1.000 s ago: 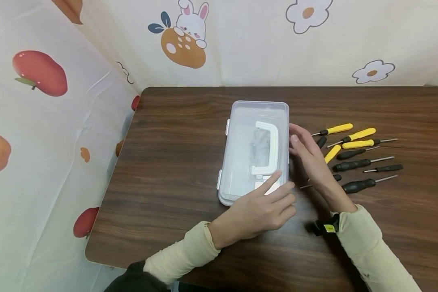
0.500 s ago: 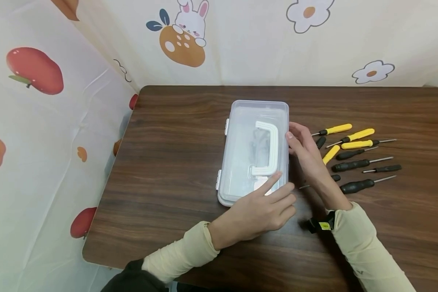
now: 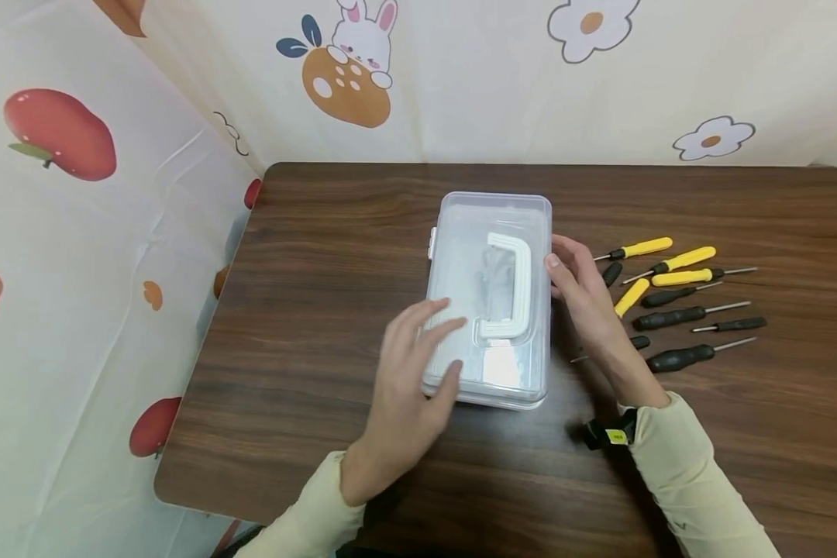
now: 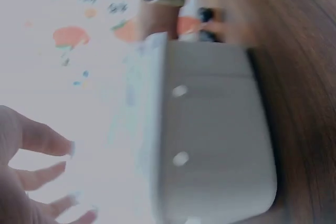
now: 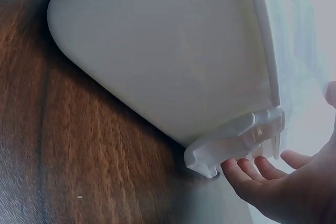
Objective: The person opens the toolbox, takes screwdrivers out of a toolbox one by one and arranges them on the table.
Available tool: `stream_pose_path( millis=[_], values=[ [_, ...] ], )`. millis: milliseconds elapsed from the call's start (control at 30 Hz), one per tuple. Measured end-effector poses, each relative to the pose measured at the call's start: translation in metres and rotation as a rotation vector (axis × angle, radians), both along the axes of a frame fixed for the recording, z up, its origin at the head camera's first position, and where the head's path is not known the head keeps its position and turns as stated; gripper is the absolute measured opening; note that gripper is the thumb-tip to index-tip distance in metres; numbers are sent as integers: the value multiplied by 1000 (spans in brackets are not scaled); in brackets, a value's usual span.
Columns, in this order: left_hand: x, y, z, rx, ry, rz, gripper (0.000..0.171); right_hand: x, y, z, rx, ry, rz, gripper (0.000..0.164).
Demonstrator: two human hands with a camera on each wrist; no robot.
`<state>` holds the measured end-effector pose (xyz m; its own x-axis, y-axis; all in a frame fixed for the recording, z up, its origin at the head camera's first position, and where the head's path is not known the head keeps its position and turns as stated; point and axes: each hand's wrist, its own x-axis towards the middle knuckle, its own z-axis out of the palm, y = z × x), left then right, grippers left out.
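Note:
A translucent plastic storage box with a white lid handle stands on the table, its lid down. My left hand hovers over the box's near left corner, fingers spread and holding nothing. In the left wrist view, those fingers show apart from the box's side wall. My right hand is at the right side, thumb by the lid's edge. The right wrist view shows its fingertips touching a white latch that juts out from the box.
Several yellow screwdrivers and black screwdrivers lie on the wooden table to the right of the box, some close to my right forearm. A patterned cloth hangs behind the table and along its left.
My left hand has moved left from the lid's near right part to the near left corner, uncovering the box's front edge. The right thumb has shifted slightly toward the lid edge.

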<state>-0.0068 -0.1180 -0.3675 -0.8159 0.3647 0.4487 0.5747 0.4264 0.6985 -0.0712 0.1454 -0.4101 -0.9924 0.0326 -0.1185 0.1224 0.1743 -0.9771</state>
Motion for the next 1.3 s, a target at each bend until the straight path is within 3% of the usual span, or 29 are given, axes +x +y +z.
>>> stream_pose_path(
  millis=[133,200,300,400,667,1133,1300],
  values=[
    [3,-20,5,123,-382,70,66,1,-1,-1,3,-1,-1,59],
    [3,-26,4,155,-520,88,68,1,-1,-2,-1,4,-5,59],
    [2,-31,-1,181,-636,101,61,3,-1,-4,-16,13,-7,58],
    [2,-34,-7,238,-696,77,56,5,-1,-6,-13,16,-7,58],
    [5,-33,-13,334,-724,85,50,17,3,-11,53,-5,3,56],
    [7,-30,-19,341,-624,119,49,25,27,-15,317,-64,34,42],
    [5,-30,-20,339,-622,122,47,27,35,-10,293,-46,17,36]
  ],
)
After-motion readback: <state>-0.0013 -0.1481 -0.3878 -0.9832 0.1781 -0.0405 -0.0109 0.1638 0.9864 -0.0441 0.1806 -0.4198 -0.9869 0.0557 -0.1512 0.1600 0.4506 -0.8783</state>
